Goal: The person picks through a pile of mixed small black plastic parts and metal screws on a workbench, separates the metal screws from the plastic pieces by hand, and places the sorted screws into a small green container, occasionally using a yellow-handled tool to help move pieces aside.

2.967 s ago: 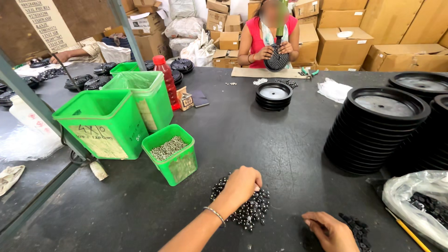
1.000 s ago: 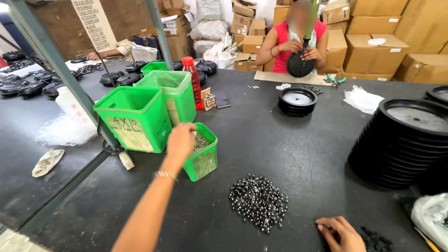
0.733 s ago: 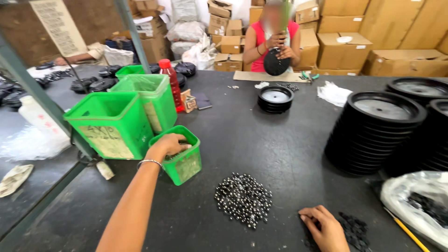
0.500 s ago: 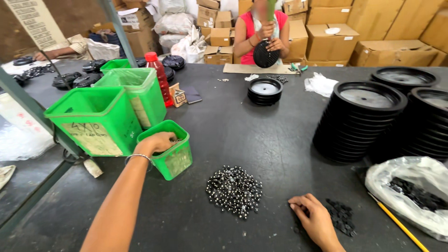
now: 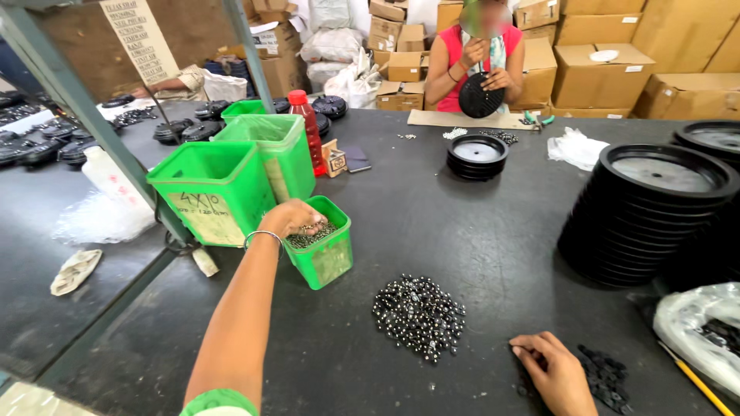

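My left hand (image 5: 293,216) reaches into a small green bin (image 5: 327,258) filled with small grey metal pieces, fingers curled down among them; whether it holds any is hidden. A pile of shiny dark metal balls (image 5: 418,314) lies on the black table in front of me. My right hand (image 5: 556,374) rests flat on the table at the lower right, fingers touching a heap of small black parts (image 5: 607,376). It holds nothing that I can see.
Two larger green bins (image 5: 212,189) and a red bottle (image 5: 310,131) stand left of the small one. Tall stacks of black round discs (image 5: 651,212) fill the right. A plastic bag (image 5: 705,339) lies at the lower right. Across the table a person holds a black disc (image 5: 481,96).
My left hand left the ball pile, swung left to the small green bin and now dips into it. My right hand slid onto the black parts. The view shifted.
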Demonstrator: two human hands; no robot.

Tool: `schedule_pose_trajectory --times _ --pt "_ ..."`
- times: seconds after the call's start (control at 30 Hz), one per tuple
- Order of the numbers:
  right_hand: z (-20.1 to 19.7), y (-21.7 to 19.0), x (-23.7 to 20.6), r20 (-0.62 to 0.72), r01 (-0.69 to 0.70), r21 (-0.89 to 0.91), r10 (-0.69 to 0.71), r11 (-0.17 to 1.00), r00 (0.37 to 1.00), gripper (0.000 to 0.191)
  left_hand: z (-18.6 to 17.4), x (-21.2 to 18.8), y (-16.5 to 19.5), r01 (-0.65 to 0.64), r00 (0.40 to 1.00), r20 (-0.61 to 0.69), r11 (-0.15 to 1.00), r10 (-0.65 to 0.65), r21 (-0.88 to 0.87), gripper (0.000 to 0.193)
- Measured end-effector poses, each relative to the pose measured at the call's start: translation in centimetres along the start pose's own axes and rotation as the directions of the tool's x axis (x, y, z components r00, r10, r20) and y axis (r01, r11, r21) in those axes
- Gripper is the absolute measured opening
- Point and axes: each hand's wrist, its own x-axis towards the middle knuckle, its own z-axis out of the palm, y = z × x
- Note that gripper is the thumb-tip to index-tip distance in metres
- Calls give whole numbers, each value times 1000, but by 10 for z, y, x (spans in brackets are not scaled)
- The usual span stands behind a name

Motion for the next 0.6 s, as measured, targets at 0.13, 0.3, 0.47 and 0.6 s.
schedule_pose_trajectory --times 0.13,0.3,0.47,0.6 --pt "-6 -7 -9 9 -28 -3 28 1000 1000 17 -3 -3 -2 151 988 87 873 -124 -464 19" --pt "-14 -21 -14 7 25 17 -25 1000 1000 16 -13 -14 10 112 968 240 717 79 -688 25" --pt "-21 -23 -23 -2 38 61 -38 997 999 14 35 -36 93 70 926 331 779 182 -623 27" --pt "-34 -23 -26 -118 14 175 7 985 993 13 142 -62 145 -80 873 401 892 278 -444 31"
